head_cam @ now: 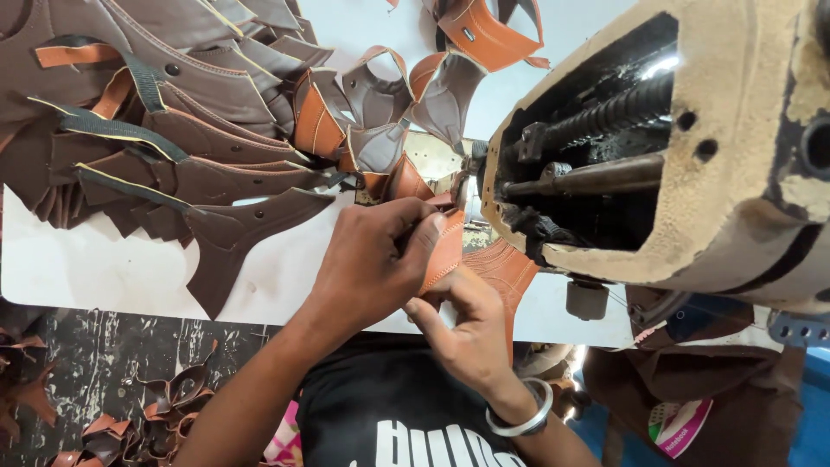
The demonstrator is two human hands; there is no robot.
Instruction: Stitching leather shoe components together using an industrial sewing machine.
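- The tan leather piece (447,251) sits pinched between both hands just in front of the sewing machine head (657,156), right at the needle area; we see its long axis running steeply from upper right down to lower left, its stitched edge facing the machine.
- Our left hand (372,264) is closed on the tan leather piece from above, fingers curled over its upper part.
- Our right hand (467,329) grips the lower end of the same piece from below — a metal bangle (523,419) circles that wrist.
- A chain of sewn brown and tan uppers (380,138) trails away from the needle, joined piece to piece.
- Beside it lies a pile of dark brown cut pieces (173,130), spread fan-like across the white table (104,268).
- Below the table edge we see a worn, paint-flecked floor with leather scraps (156,415) — the machine's casing is chipped and grimy.
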